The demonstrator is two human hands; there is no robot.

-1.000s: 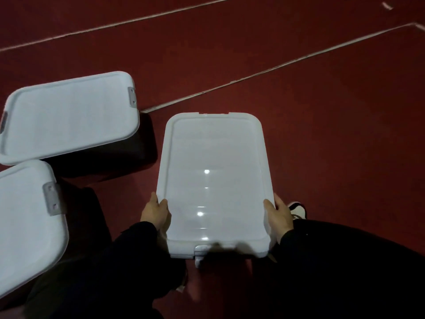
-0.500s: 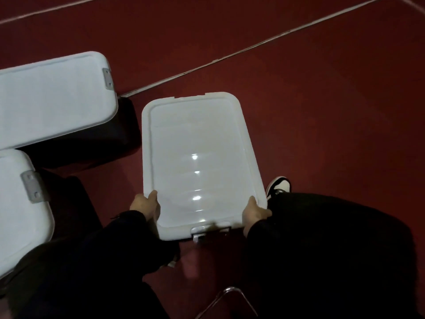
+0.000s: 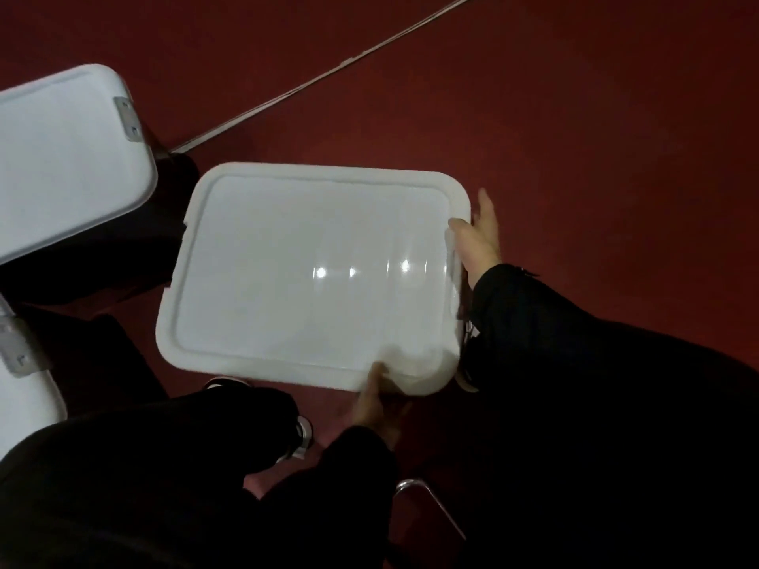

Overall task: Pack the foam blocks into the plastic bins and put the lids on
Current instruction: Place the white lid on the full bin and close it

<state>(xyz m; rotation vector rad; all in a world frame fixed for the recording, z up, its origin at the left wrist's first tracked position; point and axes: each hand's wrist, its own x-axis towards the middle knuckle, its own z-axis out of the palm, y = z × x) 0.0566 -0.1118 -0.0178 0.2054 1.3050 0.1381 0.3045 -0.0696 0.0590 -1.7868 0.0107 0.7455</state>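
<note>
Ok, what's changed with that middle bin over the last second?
The lidded bin now lies turned about a quarter turn in view. The left hand has shifted its grip to the near corner, and the right hand to the short right end. The two lidded bins on the left stayed shut and in place.

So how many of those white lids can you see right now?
3. One lid in the middle, held between the right hand and left hand; a second at upper left; a third, partly cut off, at the left edge. Others may lie outside the view.
</note>
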